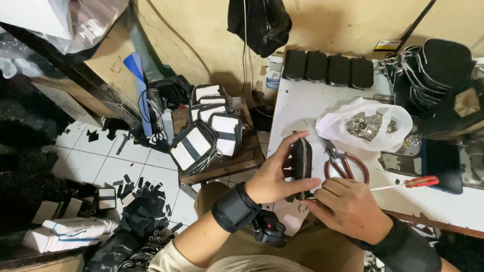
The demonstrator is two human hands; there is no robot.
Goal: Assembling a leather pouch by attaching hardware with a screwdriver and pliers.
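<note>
My left hand (275, 174) grips a small black zippered pouch (302, 161), held upright at the near edge of the white table (302, 108). My right hand (348, 206) sits just below and right of it, fingers pinched on a small metal piece at the pouch's lower end (304, 197). Both wrists wear black bands. Scissors with brown handles (345, 161) lie right behind the right hand, and a red-handled screwdriver (416, 182) lies to its right.
A clear plastic bag of metal fittings (368, 126) lies mid-table. Several black pouches (327, 68) line the far edge, with more stacked at far right (438, 65). A low wooden stool (237, 161) to the left carries black-and-white pouches (206, 136). Black scraps litter the tiled floor (101, 166).
</note>
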